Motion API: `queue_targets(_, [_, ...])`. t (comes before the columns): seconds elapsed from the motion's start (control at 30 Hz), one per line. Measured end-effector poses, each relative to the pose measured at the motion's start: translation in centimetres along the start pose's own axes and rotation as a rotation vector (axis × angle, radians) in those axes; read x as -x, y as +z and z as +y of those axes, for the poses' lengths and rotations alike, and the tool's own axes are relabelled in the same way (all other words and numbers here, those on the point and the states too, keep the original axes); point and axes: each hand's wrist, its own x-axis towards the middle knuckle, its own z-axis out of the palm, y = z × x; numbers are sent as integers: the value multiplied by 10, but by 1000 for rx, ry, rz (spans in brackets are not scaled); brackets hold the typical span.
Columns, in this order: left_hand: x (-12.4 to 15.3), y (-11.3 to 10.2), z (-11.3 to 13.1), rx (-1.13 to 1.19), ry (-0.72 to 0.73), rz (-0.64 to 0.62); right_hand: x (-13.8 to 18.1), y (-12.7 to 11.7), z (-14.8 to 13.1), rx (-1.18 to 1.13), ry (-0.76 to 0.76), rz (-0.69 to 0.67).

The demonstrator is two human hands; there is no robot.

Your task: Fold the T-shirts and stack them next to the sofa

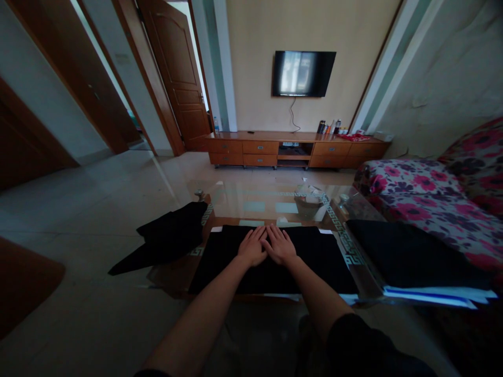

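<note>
A black cloth [314, 262] lies flat on the glass coffee table [271, 196], with small white corners showing at its far left and far right. Both hands rest palm down near its far edge, side by side and touching. My left hand [253, 246] has its fingers stretched out on the cloth. My right hand [280, 244] lies flat too, its thumb meeting the left hand. More black cloth [173, 230] hangs off the table's left end. At the right end sits a stack of folded black cloth [412, 256] with white and blue layers at its near edge.
A floral sofa [416, 193] stands on the right. Under the glass, a bowl-like container [309, 207] shows dimly. Beyond the floor, a low wooden cabinet [259, 149] holds several bottles, below a wall-mounted television [302, 73]. A brown rounded furniture piece [27, 283] is at left.
</note>
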Motion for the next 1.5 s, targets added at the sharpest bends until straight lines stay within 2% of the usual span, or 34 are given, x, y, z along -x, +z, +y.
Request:
queue_targets(0.13, [5, -3, -10, -3, -88, 66, 9, -6, 29, 68, 61, 26])
queue_targets(0.3, [20, -15, -44, -44, -296, 85, 25, -17, 62, 99, 163, 52])
queue_targets(0.47, [34, -20, -72, -88, -328, 128, 40, -26, 87, 118, 224, 81])
queue_targets(0.6, [45, -21, -92, -102, -413, 147, 43, -27, 102, 119, 267, 110])
queue_targets(0.73, [53, -23, -105, -83, -408, 137, 44, -28, 113, 137, 337, 112])
queue_targets(0.83, [55, -26, -105, -89, -425, 145, 47, -29, 114, 143, 372, 116])
queue_targets(0.93, [57, -34, -96, -131, -406, 219, 49, -28, 110, 157, 410, 129])
queue_targets(1.03, [57, -46, -84, -160, -298, 315, 51, -28, 104, 173, 464, 161])
queue_targets(1.1, [55, -53, -75, -150, -192, 327, 52, -30, 99, 181, 522, 202])
queue_targets(1.2, [52, -56, -59, -122, -32, 280, 53, -35, 89, 211, 591, 253])
queue_targets(1.3, [49, -48, -47, -87, 94, 208, 53, -36, 75, 276, 540, 253])
queue_targets(1.37, [47, -39, -42, -68, 116, 164, 52, -32, 64, 292, 469, 219])
queue_targets(1.5, [46, -29, -42, -36, 68, 87, 55, -17, 51, 232, 358, 122])
